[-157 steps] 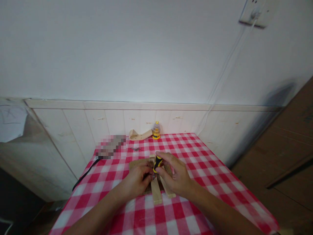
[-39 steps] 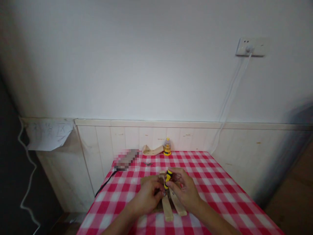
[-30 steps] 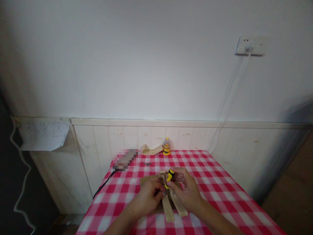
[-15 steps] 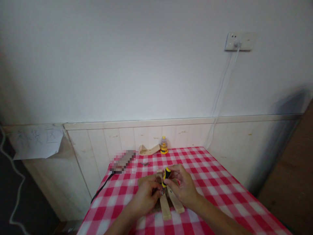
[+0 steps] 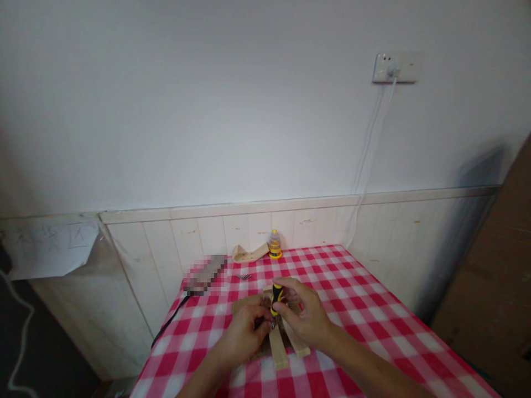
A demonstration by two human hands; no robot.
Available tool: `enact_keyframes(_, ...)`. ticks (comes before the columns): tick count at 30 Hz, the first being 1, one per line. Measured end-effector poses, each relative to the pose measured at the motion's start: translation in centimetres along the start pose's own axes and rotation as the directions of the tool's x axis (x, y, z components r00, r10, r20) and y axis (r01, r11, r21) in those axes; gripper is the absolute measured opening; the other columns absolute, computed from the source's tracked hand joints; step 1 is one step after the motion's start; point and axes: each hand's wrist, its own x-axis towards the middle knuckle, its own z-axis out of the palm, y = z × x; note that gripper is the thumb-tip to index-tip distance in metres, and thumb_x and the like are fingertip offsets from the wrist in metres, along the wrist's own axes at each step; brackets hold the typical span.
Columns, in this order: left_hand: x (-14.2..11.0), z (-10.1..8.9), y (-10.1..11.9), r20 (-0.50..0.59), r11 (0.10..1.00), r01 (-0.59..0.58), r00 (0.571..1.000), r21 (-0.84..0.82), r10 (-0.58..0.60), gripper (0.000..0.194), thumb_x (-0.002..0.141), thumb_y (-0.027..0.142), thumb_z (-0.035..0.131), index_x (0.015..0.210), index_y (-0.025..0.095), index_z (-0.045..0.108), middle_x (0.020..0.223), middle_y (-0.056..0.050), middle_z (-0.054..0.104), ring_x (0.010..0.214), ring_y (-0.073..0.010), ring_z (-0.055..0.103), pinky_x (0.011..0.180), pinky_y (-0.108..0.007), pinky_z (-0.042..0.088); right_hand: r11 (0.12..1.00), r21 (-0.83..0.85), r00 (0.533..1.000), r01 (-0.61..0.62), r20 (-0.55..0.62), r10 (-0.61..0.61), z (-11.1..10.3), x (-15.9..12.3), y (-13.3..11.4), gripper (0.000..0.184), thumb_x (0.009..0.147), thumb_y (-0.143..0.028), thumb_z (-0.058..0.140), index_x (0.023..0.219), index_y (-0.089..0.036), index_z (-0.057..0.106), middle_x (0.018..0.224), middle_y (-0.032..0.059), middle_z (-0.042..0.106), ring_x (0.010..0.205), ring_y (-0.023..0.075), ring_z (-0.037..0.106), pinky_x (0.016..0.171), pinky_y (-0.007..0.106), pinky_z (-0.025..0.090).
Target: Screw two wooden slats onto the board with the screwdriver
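Observation:
My right hand is closed around a short yellow-and-black screwdriver, held nearly upright with its tip down. My left hand is curled, its fingertips pinched at the screwdriver's tip over a wooden assembly of light wood slats on a flat board. What the left fingers pinch is too small to make out. Both hands meet above the wood, on a red-and-white checked tablecloth.
At the back of the table lie a curved wooden piece, a small yellow-based jar, a few loose screws and a blurred-out object with a black cable. A white cord hangs from a wall socket.
The camera has swung about, shifting the view left and slightly down. Both hands stay at the wooden assembly with the screwdriver upright, only small finger movements.

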Motion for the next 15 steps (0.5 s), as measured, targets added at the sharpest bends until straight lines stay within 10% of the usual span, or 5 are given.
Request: enact_keyframes(15, 0.04, 0.13, -0.68, 0.045, 1.0, 0.001, 0.999, 0.014, -0.002, 0.017, 0.08, 0.01, 0.058, 0.069, 0.018, 0.069, 0.092, -0.005, 0.069, 0.092, -0.0183, 0.061, 0.08, -0.027, 0.046, 0.996, 0.09, 1.0, -0.029, 0.011, 0.028, 0.07, 0.01, -0.32, 0.029, 0.085, -0.019, 0.065, 0.113, -0.023, 0.065, 0.097, 0.0052, 0.074, 0.082, 0.0178, 0.072, 0.072, 0.029, 0.059)
